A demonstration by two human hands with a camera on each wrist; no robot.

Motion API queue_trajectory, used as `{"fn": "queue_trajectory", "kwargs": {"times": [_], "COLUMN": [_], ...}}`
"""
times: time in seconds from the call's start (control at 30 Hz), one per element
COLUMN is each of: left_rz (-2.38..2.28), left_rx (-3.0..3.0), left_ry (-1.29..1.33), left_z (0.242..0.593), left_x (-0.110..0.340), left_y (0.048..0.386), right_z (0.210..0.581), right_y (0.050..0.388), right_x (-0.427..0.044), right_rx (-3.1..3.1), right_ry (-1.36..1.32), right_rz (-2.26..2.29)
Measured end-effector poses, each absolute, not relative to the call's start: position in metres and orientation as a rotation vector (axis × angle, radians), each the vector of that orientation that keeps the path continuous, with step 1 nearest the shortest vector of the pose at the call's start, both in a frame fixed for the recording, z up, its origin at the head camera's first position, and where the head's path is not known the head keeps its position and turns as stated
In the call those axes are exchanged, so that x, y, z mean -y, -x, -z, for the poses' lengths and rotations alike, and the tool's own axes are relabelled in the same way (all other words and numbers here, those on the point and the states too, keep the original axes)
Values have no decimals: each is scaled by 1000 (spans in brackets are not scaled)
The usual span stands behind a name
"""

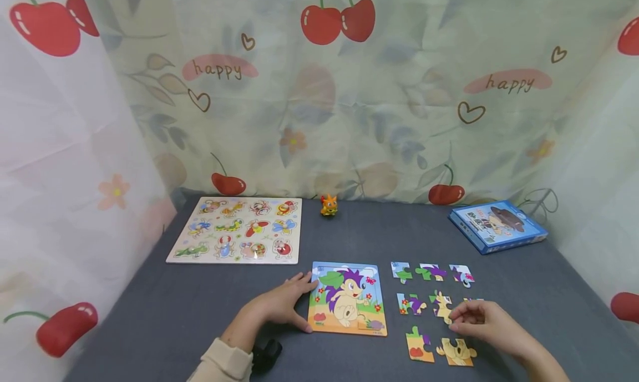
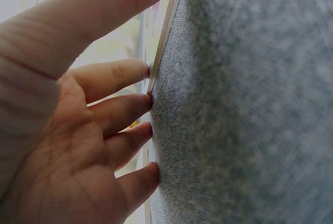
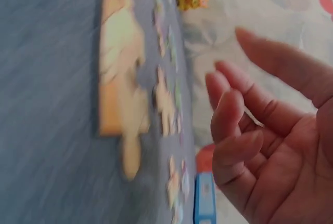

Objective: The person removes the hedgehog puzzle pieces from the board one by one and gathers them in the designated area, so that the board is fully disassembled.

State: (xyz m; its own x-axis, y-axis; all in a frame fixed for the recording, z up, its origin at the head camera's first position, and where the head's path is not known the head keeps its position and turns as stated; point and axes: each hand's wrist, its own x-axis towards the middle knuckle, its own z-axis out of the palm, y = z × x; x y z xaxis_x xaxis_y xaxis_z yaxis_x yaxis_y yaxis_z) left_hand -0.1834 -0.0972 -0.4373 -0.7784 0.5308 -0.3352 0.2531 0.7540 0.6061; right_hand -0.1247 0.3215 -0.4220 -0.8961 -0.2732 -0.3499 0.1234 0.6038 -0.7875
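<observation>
A square hedgehog puzzle board [image 1: 344, 301] lies flat on the table, with one jigsaw piece [image 1: 371, 322] in its lower right corner. Along its left edge, the left hand [image 1: 287, 303] rests with spread fingers and thumb; the left wrist view shows the fingertips [image 2: 143, 70] at the board's thin rim. Over the loose pieces on the right hovers the right hand [image 1: 486, 324], its fingers loosely bent and nothing between them in the right wrist view. Nearest to it are a cream-coloured piece [image 1: 441, 306] and a bottom-edge piece [image 1: 456, 352]. Another piece [image 1: 473, 300] is mostly hidden behind the hand.
More loose pieces, such as a purple one [image 1: 432, 271], lie in rows right of the board. An insect puzzle board [image 1: 234, 230] lies at the back left, a small orange toy figure [image 1: 329, 205] at the back, and a blue box [image 1: 499, 225] at the back right.
</observation>
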Motion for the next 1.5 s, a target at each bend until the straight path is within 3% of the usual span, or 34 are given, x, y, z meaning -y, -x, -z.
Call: {"fn": "queue_trajectory", "kwargs": {"times": [0.67,1.5], "left_rz": [-744,-741], "left_rx": [-2452,-2452], "left_ry": [-585,-589], "left_z": [438,438], "left_x": [97,97], "left_y": [183,185], "right_z": [407,404], "right_y": [166,201], "right_x": [-263,-189], "right_rx": [-2293,-2371], "right_ry": [458,635], "right_rz": [1245,880]}}
